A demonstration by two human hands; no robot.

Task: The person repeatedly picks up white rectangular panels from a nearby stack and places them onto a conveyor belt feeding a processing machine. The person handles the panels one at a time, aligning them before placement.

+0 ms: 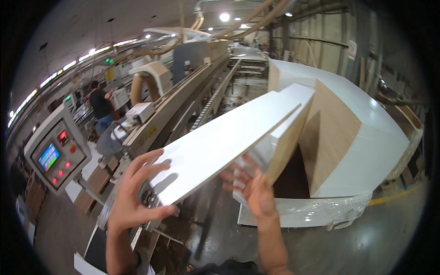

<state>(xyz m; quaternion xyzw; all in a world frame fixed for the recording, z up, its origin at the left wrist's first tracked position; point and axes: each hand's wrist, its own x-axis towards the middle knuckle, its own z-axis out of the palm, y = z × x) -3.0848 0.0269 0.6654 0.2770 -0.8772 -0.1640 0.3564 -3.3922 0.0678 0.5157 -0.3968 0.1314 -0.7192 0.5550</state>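
Note:
A long white laminated panel [229, 137] is tilted in the air between a machine and a stack. My left hand [135, 197] grips its near corner, fingers spread on top and thumb under the edge. My right hand [254, 190] supports the panel from beneath near its right edge. The panel's far end rests by the top of a stack of white panels [293, 123] with raw chipboard edges.
A long edge-processing machine [183, 110] with a conveyor runs away on the left, with a grey control box [57, 153] of red buttons and a screen. Tall white panel stacks [357, 133] on a wrapped pallet stand right. Another person [100, 107] works at the far left.

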